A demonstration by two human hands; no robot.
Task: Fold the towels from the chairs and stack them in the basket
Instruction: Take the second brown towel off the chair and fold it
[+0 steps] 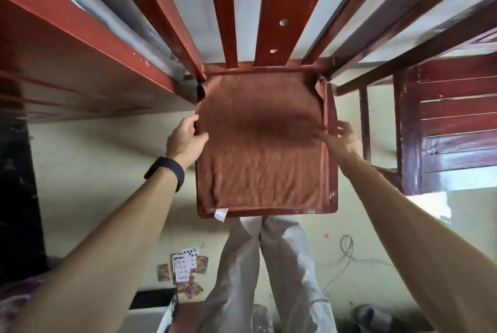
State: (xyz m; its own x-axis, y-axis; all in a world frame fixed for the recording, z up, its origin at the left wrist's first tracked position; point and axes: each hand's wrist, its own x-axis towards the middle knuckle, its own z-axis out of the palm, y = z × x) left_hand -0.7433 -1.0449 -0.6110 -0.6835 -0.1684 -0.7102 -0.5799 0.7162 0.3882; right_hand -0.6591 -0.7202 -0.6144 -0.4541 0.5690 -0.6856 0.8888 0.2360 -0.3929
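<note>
A brown towel (258, 155) lies spread flat over the seat of a red-brown wooden chair (332, 198) in the middle of the view, a white label (221, 215) hanging at its near edge. My left hand (187, 139) grips the towel's left edge, fingers curled around it; a black band sits on that wrist. My right hand (341, 139) pinches the towel's right edge, where the cloth bunches into a fold. No basket is in sight.
A second dark wooden chair (441, 128) stands to the right. A long red wooden rail (80, 37) runs along the left. On the pale floor below lie playing cards (185, 268) and a white cable (347, 252). My legs in light trousers (269, 273) stand before the chair.
</note>
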